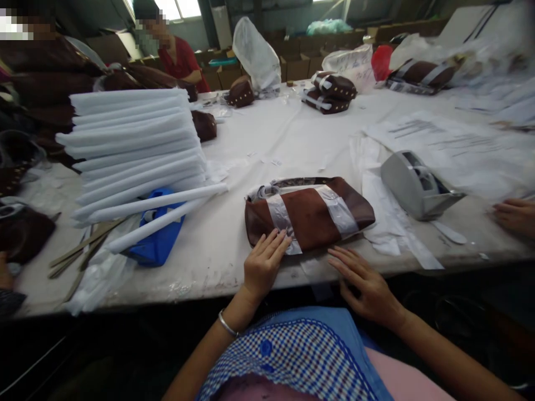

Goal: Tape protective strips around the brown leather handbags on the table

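Observation:
A brown handbag (308, 220) lies on its side on the white-covered table in front of me. Two strips of clear wrapping (336, 209) cross its body, and its handle lies folded along the far edge. My left hand (265, 259) rests with outstretched fingers on the bag's near left corner, touching the left strip. At the near right edge, my right hand (363, 284) has its fingers extended and apart, with the fingertips close to the bag; whether they touch it I cannot tell. Neither hand grasps anything.
Left stands a stack of white foam rolls (137, 139) beside a blue tape dispenser (161, 239). A grey tape dispenser (412, 184) sits to the right, near another person's hand (516, 214). More wrapped brown bags (330, 92) lie at the back, where a person in red (179, 61) stands.

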The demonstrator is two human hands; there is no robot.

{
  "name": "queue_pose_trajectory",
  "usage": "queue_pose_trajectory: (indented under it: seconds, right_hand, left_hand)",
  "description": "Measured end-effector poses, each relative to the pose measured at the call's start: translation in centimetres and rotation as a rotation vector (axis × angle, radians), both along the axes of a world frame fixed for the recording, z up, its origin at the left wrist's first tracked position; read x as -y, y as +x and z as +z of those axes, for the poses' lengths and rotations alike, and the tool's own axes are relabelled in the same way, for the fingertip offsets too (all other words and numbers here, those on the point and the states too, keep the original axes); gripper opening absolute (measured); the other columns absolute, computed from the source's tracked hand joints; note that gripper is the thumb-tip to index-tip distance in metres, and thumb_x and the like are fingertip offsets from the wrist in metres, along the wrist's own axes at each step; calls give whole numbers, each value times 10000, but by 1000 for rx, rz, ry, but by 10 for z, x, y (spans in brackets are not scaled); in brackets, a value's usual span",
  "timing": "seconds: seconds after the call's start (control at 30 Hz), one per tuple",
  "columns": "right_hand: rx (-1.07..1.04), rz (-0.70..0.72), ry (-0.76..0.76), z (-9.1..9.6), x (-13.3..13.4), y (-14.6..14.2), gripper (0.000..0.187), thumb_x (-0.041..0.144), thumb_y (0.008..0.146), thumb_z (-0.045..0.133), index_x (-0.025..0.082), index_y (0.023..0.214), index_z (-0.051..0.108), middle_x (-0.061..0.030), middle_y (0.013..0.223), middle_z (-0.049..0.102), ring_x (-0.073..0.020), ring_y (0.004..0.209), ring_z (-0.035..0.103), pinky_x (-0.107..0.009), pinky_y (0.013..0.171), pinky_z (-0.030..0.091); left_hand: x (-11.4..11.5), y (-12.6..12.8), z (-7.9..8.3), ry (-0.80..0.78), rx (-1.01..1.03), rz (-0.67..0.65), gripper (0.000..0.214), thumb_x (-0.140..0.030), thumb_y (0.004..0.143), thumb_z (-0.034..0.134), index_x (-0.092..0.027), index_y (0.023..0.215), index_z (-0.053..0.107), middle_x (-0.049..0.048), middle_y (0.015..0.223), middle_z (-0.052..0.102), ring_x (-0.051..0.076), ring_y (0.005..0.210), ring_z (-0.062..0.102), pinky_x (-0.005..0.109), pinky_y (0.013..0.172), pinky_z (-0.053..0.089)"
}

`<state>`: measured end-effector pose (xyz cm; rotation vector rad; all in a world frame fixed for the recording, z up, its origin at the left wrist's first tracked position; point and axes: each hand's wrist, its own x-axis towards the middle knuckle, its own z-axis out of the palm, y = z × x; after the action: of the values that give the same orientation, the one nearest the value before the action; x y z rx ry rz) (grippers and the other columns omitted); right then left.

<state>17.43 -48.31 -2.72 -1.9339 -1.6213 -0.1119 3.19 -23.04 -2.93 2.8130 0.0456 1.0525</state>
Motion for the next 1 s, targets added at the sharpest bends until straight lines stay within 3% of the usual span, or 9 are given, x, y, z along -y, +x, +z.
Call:
queue_pose_trajectory:
  seconds: [0.13, 0.3, 0.5, 0.7, 0.83, 1.0]
  right_hand:
    - [126, 82, -113, -27, 7, -9, 756, -11, 837, 423, 248, 1545, 362, -106, 1552, 427, -279, 1452, 361, -577, 1181, 350]
    - [62, 139, 88, -44, -15, -17, 643, 11, 925, 400, 236, 1527, 387, -112, 1411, 593, -233, 1373, 484, -505, 1124, 454]
    - [47, 191, 199, -37, -22, -25, 478, 39, 969, 399, 195, 1395, 550, -113, 1242, 706, -206, 1228, 622, -459, 1061, 522]
    - [161, 292, 239, -33, -42, -42, 349, 170, 1017, 458, 138, 1334, 602, -124, 1227, 710, -213, 1197, 644, -426, 1101, 491]
    - [213, 355, 225, -30, -55, -49, 318, 158, 1014, 471, 176, 1282, 643, -83, 1198, 729, -191, 1175, 657, -395, 1101, 497]
    - [246, 437, 182, -31, -52, -46, 290, 202, 1021, 500, 162, 1265, 652, -50, 1202, 731, -150, 1200, 635, -339, 1178, 399]
  left_hand:
    - [-2, 2, 0, -25, -5, -3, 583, -101, 935, 545, -257, 1486, 436, 45, 1414, 602, 212, 1366, 510, 427, 1142, 471]
    - [-5, 4, 4, -33, -33, -22, 579, -100, 931, 545, -245, 1482, 442, 56, 1436, 583, 231, 1375, 504, 447, 1137, 471]
    - [-4, 3, 9, -27, -32, -10, 543, -111, 925, 561, -230, 1449, 482, 59, 1427, 593, 226, 1369, 512, 443, 1136, 473]
    - [-8, 6, 17, 2, -53, -8, 503, -142, 938, 561, -208, 1432, 494, 52, 1441, 581, 219, 1374, 508, 439, 1141, 469]
    - [-16, 12, 27, 38, -42, -12, 478, -168, 938, 586, -190, 1410, 514, 46, 1433, 590, 218, 1373, 509, 437, 1148, 461]
    - [-22, 14, 9, 85, 9, -24, 422, -147, 952, 563, -201, 1371, 554, 44, 1373, 638, 200, 1323, 561, 433, 1146, 458]
